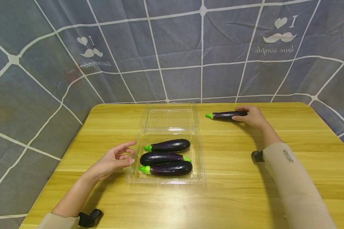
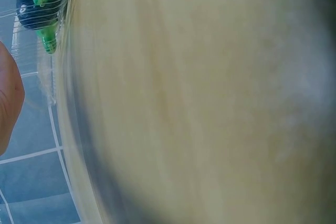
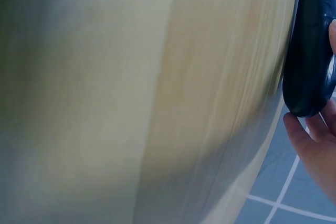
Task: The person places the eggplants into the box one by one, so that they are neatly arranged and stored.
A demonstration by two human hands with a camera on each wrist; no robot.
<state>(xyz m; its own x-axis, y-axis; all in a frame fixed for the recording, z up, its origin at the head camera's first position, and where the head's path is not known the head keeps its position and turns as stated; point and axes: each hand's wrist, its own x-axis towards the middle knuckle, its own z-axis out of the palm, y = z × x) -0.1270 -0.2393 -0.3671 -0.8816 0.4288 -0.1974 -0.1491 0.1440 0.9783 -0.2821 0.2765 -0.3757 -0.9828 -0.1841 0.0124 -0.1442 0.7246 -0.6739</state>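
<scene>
At the back right of the table, my right hand holds a dark purple eggplant by its rounded end, thumb on the near side. Its green stem points left. In the right wrist view, fingers sit around the lower end of that eggplant. Three more eggplants lie side by side in a clear plastic clamshell container, its lid folded back. Beside the container's left wall is my left hand, fingers loosely bent and holding nothing; whether it touches the wall I cannot tell.
The wooden table has a rounded back edge. A grey curtain with white lines hangs behind it and along the left side. Black wrist devices are worn on both arms.
</scene>
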